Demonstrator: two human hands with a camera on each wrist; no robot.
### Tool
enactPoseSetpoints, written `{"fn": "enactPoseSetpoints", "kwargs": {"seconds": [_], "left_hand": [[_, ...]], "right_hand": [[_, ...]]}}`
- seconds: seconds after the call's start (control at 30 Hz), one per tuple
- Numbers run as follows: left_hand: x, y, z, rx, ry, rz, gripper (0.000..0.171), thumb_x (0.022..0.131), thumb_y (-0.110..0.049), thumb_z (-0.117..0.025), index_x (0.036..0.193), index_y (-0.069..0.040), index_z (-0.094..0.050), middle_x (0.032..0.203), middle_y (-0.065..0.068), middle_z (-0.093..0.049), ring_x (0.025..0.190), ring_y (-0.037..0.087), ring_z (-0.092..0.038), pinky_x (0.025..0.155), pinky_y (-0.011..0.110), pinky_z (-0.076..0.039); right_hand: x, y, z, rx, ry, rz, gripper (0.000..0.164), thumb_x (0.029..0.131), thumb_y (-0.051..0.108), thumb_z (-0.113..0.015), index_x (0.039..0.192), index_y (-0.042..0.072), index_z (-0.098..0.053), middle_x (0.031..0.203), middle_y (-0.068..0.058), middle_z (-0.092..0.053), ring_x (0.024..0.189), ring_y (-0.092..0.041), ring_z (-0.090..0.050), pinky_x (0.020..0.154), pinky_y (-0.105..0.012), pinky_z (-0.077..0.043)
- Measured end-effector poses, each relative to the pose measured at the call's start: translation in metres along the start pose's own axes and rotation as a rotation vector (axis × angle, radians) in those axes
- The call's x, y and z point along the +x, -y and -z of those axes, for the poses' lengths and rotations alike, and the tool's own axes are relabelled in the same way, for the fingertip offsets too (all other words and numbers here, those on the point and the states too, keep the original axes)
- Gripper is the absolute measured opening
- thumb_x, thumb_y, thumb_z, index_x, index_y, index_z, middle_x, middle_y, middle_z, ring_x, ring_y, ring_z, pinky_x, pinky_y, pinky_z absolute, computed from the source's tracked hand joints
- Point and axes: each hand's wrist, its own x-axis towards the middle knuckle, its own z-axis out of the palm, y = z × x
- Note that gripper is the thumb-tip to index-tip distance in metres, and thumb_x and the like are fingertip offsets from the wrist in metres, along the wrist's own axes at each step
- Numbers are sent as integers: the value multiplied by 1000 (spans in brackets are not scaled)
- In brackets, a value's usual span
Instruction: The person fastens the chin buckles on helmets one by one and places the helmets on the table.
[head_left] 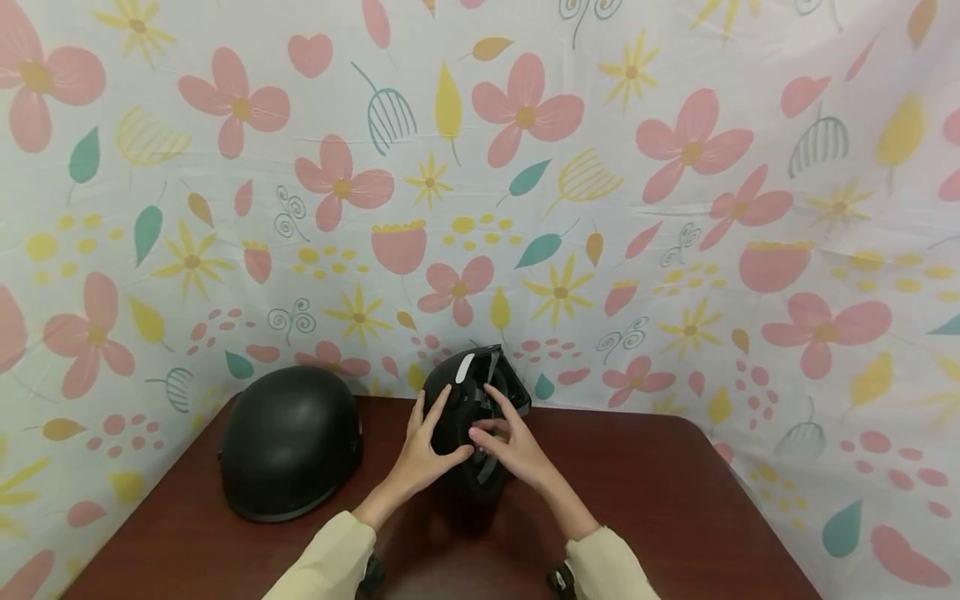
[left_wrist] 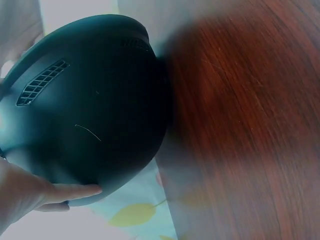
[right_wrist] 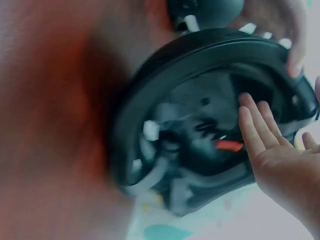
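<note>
A black helmet [head_left: 447,427] stands tipped on the table between both hands, its hollow side turned to the right. The left wrist view shows its smooth outer shell [left_wrist: 100,120] with a mesh-covered vent [left_wrist: 43,82]. My left hand [head_left: 422,457] holds it from the left, fingers spread over the shell and thumb at the rim. On the other side, my right hand [head_left: 521,448] is at the opening. Its fingers [right_wrist: 257,122] look straight in the right wrist view, in front of the lining. Inside are straps and a small red piece [right_wrist: 229,145]; details are blurred.
A second black helmet [head_left: 292,442] sits dome up on the left part of the dark red-brown wooden table [head_left: 637,500]. Behind the table's far edge hangs a white cloth [head_left: 675,242] printed with flowers and leaves.
</note>
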Motion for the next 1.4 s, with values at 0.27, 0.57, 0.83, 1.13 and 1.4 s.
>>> {"fn": "enactPoseSetpoints", "kwargs": {"seconds": [0.27,0.57,0.83,1.13,1.4], "left_hand": [[0,3,-1,-14,-36,-53,89,83,-28,-76,156,-26,-25,162,27,1,145,58,-5,101,79,-24],[-3,5,-1,-4,-58,-83,89,82,-27,-76,156,-26,-27,160,30,-3,144,58,-8,100,79,-27],[-5,3,-1,36,-85,-160,85,80,-26,-77,153,-24,-33,160,31,-5,144,58,-8,99,80,-27],[4,-9,16,122,-91,-273,80,74,-28,-83,145,-18,-48,160,26,-18,144,57,-11,100,80,-26],[9,-8,22,136,-13,-282,86,76,-62,-72,148,-24,-44,163,19,-13,147,53,-7,103,78,-23]], "right_hand": [[18,26,-12,-20,19,3,74,97,25,-62,156,28,-18,130,-28,-56,74,-23,-70,68,-38,-57],[20,34,-18,1,-33,2,63,94,13,-65,148,18,-32,96,-26,-67,66,-22,-70,65,-36,-58],[20,27,-23,87,-133,-14,62,90,3,-66,144,13,-36,81,-29,-68,62,-18,-66,60,-32,-57],[14,28,-26,379,-275,-13,60,91,0,-64,142,12,-35,100,-26,-69,74,-11,-72,69,-33,-60],[9,24,-20,474,-299,-20,62,92,0,-61,145,14,-32,108,-23,-68,77,-11,-73,73,-30,-60]]}}
